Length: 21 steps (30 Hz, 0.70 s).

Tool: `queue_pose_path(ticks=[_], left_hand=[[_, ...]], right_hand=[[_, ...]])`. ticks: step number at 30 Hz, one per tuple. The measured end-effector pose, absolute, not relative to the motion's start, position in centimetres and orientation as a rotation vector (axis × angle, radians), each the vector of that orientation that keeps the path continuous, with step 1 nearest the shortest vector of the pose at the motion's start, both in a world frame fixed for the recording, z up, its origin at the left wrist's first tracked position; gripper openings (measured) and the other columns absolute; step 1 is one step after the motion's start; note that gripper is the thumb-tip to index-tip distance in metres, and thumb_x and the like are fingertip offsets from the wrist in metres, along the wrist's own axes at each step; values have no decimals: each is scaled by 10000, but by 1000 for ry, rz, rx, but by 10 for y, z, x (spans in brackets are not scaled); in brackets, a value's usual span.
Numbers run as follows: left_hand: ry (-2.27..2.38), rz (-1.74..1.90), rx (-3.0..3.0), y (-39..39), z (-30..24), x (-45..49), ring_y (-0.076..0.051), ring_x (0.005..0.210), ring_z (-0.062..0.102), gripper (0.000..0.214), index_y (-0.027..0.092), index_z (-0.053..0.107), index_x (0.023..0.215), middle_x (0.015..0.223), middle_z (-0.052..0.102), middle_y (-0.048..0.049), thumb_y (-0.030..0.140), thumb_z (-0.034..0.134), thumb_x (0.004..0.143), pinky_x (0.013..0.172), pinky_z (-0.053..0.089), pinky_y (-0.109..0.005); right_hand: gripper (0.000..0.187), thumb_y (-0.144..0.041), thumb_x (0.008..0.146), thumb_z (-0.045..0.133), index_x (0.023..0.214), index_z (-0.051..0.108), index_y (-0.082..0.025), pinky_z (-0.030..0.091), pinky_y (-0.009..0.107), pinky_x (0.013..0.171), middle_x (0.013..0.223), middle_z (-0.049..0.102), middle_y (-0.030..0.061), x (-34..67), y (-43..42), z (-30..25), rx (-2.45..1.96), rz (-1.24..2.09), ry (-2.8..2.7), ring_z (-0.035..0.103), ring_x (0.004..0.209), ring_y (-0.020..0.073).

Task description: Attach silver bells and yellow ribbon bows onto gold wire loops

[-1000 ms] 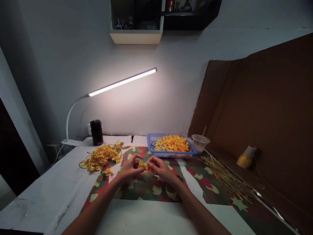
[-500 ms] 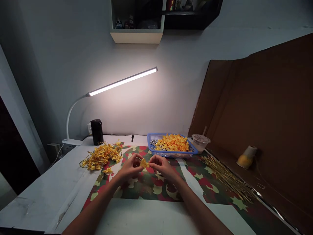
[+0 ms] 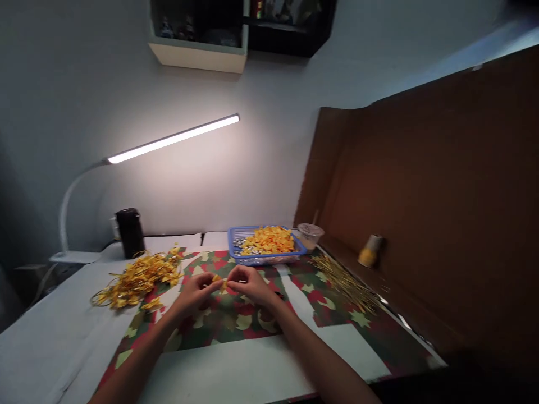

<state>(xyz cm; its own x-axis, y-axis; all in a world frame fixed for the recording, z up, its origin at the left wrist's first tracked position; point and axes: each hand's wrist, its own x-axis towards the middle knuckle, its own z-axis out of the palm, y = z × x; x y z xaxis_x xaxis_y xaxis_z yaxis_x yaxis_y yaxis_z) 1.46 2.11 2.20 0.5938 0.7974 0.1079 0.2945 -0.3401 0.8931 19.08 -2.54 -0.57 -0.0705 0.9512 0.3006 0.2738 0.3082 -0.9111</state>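
Over the patterned sheet [image 3: 223, 322], my left hand [image 3: 197, 293] pinches one side of a small yellow ribbon bow [image 3: 223, 285]. My right hand [image 3: 251, 285] has its thumb and forefinger closed on the other side, so the fingertips nearly meet. Much of the bow is hidden by the fingers, and motion blurs it. Beyond my hands stands a blue plastic basket [image 3: 231, 247] with a heap of yellow ribbon pieces [image 3: 269, 240] and some silvery bits. To the left lies a tangled pile of yellow ribbon bows on gold stems [image 3: 141, 278].
At the right is a bundle of thin gold wire ties [image 3: 347, 283], beside a brown cardboard panel [image 3: 421, 213]. A lidded plastic cup [image 3: 310, 237] stands by the basket. A black bottle [image 3: 130, 233] and a lit desk lamp [image 3: 177, 138] are at the back left.
The view has turned to the right, so everything sits further left in the picture. My fingers have closed in, and less of the bow shows between them.
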Motion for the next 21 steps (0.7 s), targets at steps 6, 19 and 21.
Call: queue_pose_path(ticks=[6, 19, 21], left_hand=[[901, 673, 1923, 31, 26, 22, -94, 421, 345, 536, 171, 532, 601, 484, 365, 84, 701, 613, 608, 401, 263, -199], [1180, 974, 1998, 25, 3, 35, -231, 629, 618, 528, 222, 678, 709, 684, 690, -18, 720, 517, 637, 556, 424, -256], [1184, 966, 1985, 27, 2, 35, -241, 646, 623, 534, 222, 675, 710, 694, 696, -22, 726, 518, 631, 566, 425, -260]], right_hand=[[135, -256, 870, 646, 896, 621, -126, 533, 298, 666, 857, 642, 10, 212, -37, 23, -1356, 648, -1525, 622, 723, 132], [306, -297, 922, 569, 1196, 544, -161, 524, 421, 824, 1192, 574, 86, 453, -139, 47, -1925, 112, -625, 606, 990, 221], [299, -300, 926, 563, 1193, 547, -167, 530, 413, 815, 1189, 577, 86, 470, -140, 44, -1958, 141, -510, 609, 979, 215]])
